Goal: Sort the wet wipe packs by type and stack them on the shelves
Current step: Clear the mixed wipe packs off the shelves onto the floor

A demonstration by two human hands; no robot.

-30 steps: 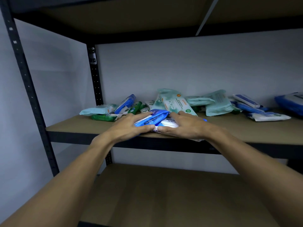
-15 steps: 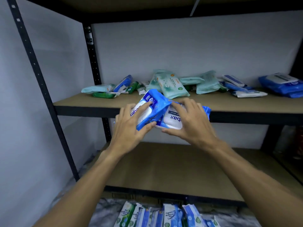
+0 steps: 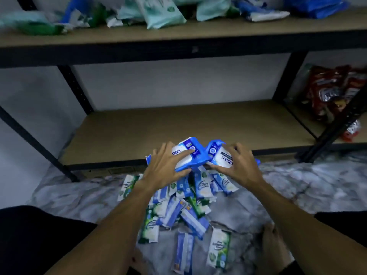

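Your left hand (image 3: pixel 164 169): fingers curl round a blue-and-white plastic wet wipe pack (image 3: pixel 187 155).
Your right hand (image 3: pixel 241 167): grips a second blue-and-white pack (image 3: pixel 219 156).
Packs: touching, at the front edge of the brown lower shelf (image 3: pixel 139 133).
Below: heap of small packs (image 3: pixel 190 207).

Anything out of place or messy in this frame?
Yes. Small wipe packs lie in a loose mixed heap on the floor before the lower shelf. On the upper shelf, green, teal and blue packs are jumbled, not stacked. The left hand and right hand each grip a blue pack.
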